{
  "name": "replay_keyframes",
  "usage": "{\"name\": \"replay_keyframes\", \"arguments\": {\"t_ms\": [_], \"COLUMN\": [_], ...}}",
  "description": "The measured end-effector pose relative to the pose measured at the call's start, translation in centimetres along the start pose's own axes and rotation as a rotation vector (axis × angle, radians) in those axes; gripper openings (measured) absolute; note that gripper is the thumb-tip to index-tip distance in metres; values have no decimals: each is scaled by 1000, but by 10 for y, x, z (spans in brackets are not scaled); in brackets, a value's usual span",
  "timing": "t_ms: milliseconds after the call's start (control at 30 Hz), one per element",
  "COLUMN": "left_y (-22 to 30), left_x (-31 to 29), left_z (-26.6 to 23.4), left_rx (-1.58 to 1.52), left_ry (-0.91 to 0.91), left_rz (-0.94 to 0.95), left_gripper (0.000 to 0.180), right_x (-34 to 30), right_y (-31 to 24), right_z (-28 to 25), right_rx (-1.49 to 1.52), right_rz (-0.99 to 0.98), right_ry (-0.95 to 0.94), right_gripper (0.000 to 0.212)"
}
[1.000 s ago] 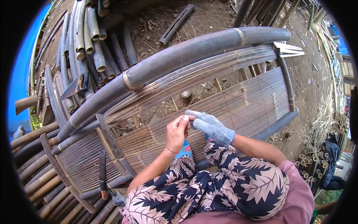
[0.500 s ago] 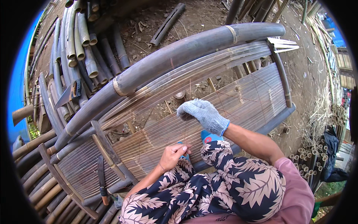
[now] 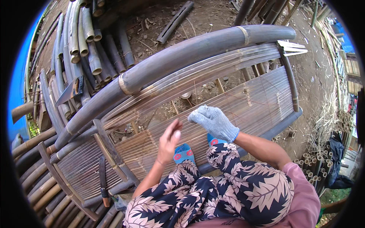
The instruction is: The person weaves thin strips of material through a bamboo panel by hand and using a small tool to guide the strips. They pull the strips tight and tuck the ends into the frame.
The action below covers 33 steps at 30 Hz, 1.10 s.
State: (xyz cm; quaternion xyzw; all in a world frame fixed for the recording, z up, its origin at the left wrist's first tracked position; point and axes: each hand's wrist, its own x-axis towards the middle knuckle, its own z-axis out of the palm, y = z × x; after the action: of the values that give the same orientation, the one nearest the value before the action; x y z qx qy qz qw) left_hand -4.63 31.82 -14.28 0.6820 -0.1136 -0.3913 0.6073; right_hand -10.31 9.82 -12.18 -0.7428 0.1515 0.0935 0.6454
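Bare earth (image 3: 317,72) stretches across an outdoor bamboo work yard, a blue tarpaulin (image 3: 19,87) hanging along its left edge. Across the center stands a long slatted bamboo bench (image 3: 279,123), directly beneath both of a worker's hands, with one thick dark bamboo pole (image 3: 178,57) running along its far side. Cut bamboo poles (image 3: 93,62) are heaped at upper left, and a bundle of thinner bamboo lengths (image 3: 315,167) shows its round cut ends at lower right, next to a dark cloth (image 3: 336,159).

At the near side is the worker, knees bent, in a pink shirt (image 3: 304,186) and dark trousers (image 3: 266,186) printed with pale leaves; blue socks (image 3: 184,154) with red motifs show against the narrow slats (image 3: 262,91). A handsaw (image 3: 68,93) rests on the poles at left, while a long dark tool (image 3: 103,174) with an orange-brown end lies across the bench's left section.

Over the middle of the slats, the right hand (image 3: 215,122), in a gray knit glove, has its fingers bunched close together; whether they grip anything cannot be told. Just to its left, the bare left hand (image 3: 166,144) is raised with fingers extended, thumb near them, and nothing visible in its grasp. A thin strand (image 3: 195,91) rises near the gloved fingertips.
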Motion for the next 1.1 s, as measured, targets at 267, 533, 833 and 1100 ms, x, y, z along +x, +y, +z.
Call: {"name": "replay_keyframes", "arguments": {"t_ms": [267, 533, 833, 1100], "left_y": [48, 32, 17, 35], "left_x": [41, 29, 7, 14], "left_z": [35, 42, -5, 15], "left_rx": [-375, -374, -249, -118], "left_ry": [169, 128, 194, 51], "left_rz": [-98, -212, -347, -389], "left_gripper": [40, 31, 27, 26], "right_x": [-18, -44, -144, -128], "right_y": [14, 32, 134, 149], "right_z": [33, 26, -94, -76], "right_rx": [-435, -254, -893, -1159], "right_rz": [-248, -83, 234, 26], "right_ry": [-117, -161, 782, 562], "right_gripper": [15, 24, 18, 16]}}
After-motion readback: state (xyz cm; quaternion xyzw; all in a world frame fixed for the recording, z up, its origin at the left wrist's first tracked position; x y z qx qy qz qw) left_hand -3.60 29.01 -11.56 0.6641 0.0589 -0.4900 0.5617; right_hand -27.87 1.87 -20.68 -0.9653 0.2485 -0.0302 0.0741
